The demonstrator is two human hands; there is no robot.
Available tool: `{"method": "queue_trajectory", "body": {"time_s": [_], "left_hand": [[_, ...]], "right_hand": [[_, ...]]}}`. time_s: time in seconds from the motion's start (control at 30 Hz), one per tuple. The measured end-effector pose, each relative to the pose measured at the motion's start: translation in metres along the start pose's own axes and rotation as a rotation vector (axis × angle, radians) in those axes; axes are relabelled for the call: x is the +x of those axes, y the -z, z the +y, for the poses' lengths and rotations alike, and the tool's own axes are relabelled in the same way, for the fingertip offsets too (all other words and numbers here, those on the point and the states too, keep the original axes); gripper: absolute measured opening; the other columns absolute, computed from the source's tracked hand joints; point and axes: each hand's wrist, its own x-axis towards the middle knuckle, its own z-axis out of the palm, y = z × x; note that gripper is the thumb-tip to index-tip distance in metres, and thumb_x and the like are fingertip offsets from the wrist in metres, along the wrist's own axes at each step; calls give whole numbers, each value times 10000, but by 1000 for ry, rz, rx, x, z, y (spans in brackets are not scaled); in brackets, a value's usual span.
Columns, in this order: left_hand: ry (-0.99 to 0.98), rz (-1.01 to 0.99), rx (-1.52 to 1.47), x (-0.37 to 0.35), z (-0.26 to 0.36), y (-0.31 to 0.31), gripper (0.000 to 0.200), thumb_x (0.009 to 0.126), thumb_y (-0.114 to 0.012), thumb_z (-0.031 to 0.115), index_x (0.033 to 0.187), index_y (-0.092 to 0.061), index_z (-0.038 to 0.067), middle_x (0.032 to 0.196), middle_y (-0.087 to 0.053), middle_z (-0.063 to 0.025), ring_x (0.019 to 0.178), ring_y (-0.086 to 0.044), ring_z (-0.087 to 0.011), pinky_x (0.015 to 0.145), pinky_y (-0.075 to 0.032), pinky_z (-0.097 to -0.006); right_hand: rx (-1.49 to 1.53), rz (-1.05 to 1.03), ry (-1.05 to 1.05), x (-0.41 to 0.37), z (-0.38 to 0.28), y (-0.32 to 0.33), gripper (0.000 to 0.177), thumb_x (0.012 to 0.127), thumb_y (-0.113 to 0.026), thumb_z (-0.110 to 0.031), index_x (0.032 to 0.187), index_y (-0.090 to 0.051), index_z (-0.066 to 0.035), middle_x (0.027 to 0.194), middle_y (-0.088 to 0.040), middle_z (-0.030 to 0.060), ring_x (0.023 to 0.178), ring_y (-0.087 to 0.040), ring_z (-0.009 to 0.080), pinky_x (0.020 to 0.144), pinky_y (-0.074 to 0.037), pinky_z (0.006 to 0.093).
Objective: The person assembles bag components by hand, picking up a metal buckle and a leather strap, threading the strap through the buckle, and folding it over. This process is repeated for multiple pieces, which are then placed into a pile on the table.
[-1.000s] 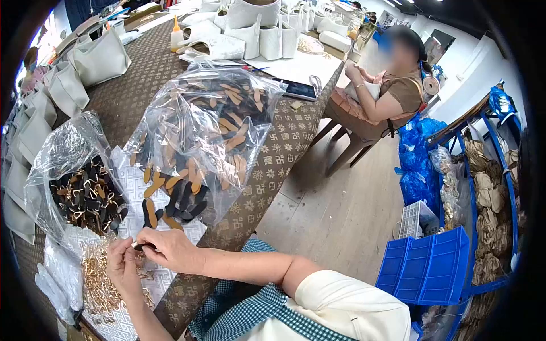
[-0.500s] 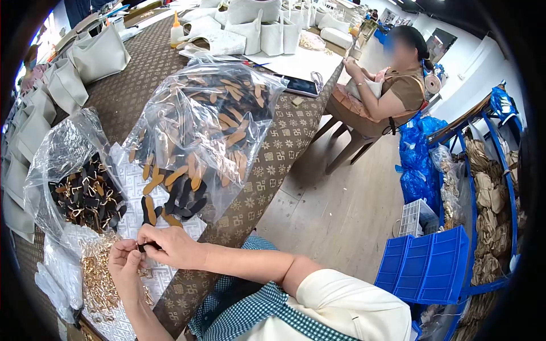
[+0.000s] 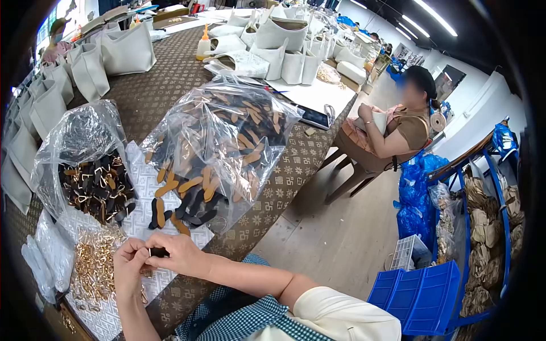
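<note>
A short black leather tab (image 3: 160, 252) is pinched in my right hand (image 3: 183, 256). My left hand (image 3: 129, 260) is closed at the tab's left end, its thumb and fingertips around a small metal ring (image 3: 149, 252) that is mostly hidden. Beside my left hand lies a heap of gold-coloured metal rings (image 3: 96, 264). Beyond my hands, loose black and tan leather tabs (image 3: 181, 226) spill from a large clear plastic bag (image 3: 227, 136). A second clear bag (image 3: 79, 136), to the left, holds black tabs fitted with gold rings (image 3: 96, 184).
White handbags (image 3: 88, 74) line the table's left side; more (image 3: 281, 40) stand at the back near a glue bottle (image 3: 203, 42). A phone (image 3: 313, 116) lies by the right edge. A seated person (image 3: 398, 125) works there. Blue crates (image 3: 415, 298) and a shelf rack stand right.
The camera view has tilted up, so the table's contents sit lower and farther right. My hands remain together at the black tab. The seated person's hands have lowered.
</note>
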Motion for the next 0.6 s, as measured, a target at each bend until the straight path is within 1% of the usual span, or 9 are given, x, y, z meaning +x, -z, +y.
{"method": "queue_trajectory", "body": {"time_s": [0.03, 0.1, 0.13, 0.2, 0.23, 0.3, 0.33, 0.43, 0.6], "left_hand": [[-3, -25, 34, 1, -1, 4, 306, 855, -762, 313, 857, -596, 56, 782, -649, -17, 593, -601, -70, 504, -503, -203], [-44, -13, 67, 3, -9, 10, 298, 868, -750, 314, 857, -594, 60, 762, -622, 3, 616, -573, -55, 534, -478, -197], [-49, 19, 99, 1, -4, 4, 73, 910, -633, 76, 891, -595, 17, 774, -609, -8, 643, -551, -61, 526, -445, -202], [4, 88, 109, -4, 5, -4, 49, 919, -617, 64, 925, -603, 17, 784, -612, -9, 656, -551, -61, 555, -450, -201], [-41, 73, 155, -2, -3, 2, 68, 927, -618, 79, 933, -603, 13, 784, -611, -2, 670, -552, -54, 559, -448, -199], [-45, 46, 126, 0, -8, 5, 85, 940, -609, 99, 931, -609, 15, 801, -614, 5, 707, -565, -57, 610, -468, -209], [-83, 58, 122, -1, -3, -2, 83, 944, -602, 101, 931, -602, 18, 798, -607, 8, 714, -566, -60, 640, -481, -216], [-113, 12, 77, 2, -6, -3, 117, 968, -595, 125, 950, -574, 12, 839, -595, 5, 753, -565, -61, 672, -489, -218], [-107, -14, 38, 5, -12, -1, 138, 985, -583, 145, 976, -559, 9, 890, -591, -5, 768, -556, -65, 701, -503, -229]], "right_hand": [[-15, 8, -8, 0, 0, 0, 291, 838, -731, -237, 1028, -589, -69, 864, -652, 91, 726, -663, 289, 628, -510, 355], [9, 41, 20, 0, -5, 1, 279, 834, -738, -225, 997, -572, -71, 813, -634, 107, 710, -660, 287, 609, -505, 356], [-25, 8, 25, 1, -8, 2, 252, 838, -728, -186, 996, -574, -65, 824, -634, 112, 714, -662, 272, 605, -503, 338], [40, -29, -15, 2, -2, 0, 167, 857, -671, -96, 996, -596, -43, 840, -633, 122, 702, -656, 253, 605, -503, 328], [34, -52, -61, 4, -9, 4, 166, 848, -673, -71, 999, -613, -38, 851, -639, 121, 703, -659, 230, 611, -512, 315], [-6, 53, -79, 1, -5, -1, 199, 822, -737, -86, 961, -618, -7, 817, -674, 98, 717, -640, 112, 632, -520, 269], [10, 35, -142, 4, -14, 4, 224, 817, -754, -107, 956, -612, -4, 799, -681, 93, 735, -638, 89, 641, -521, 267], [-51, 34, -30, 5, -11, 3, 205, 838, -705, -82, 996, -591, -16, 808, -669, 97, 728, -667, 142, 657, -528, 280], [-146, 90, -58, 5, -10, 2, 179, 835, -682, -97, 974, -593, -27, 811, -672, 108, 716, -673, 162, 641, -527, 289]]}}
